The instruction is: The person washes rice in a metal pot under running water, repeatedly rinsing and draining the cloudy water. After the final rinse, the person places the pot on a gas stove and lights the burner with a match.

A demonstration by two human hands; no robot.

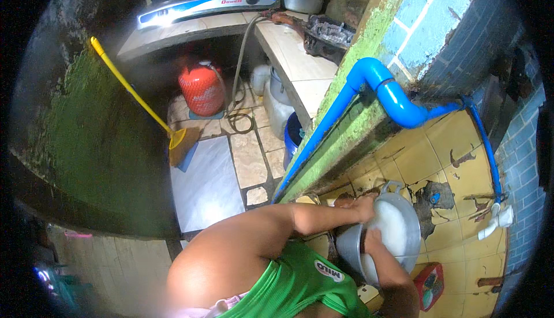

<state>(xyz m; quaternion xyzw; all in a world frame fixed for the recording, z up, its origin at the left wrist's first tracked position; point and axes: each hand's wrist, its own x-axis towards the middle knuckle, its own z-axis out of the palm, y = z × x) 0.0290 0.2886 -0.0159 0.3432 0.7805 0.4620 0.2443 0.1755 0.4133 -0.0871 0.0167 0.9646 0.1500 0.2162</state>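
Note:
A metal basin (414, 236) with a loop handle stands on the yellow tiled floor, holding whitish, cloudy or foamy contents (391, 227). My left hand (364, 207) is at the basin's near left rim, its fingers partly hidden. My right hand (373, 238) reaches over the contents, close below my left hand. Between my arms, a second metal vessel (349, 249) leans at the basin's left side, next to my right hand; whether either hand grips it is not clear.
A green post with a blue pipe (333, 121) rises beside the basin. Right of it are a red basket (429, 285) and a white faucet (497, 220). Farther back are a gas stove (207, 9), a tiled counter (298, 63), a red gas cylinder (202, 91) and a yellow-handled broom (138, 97).

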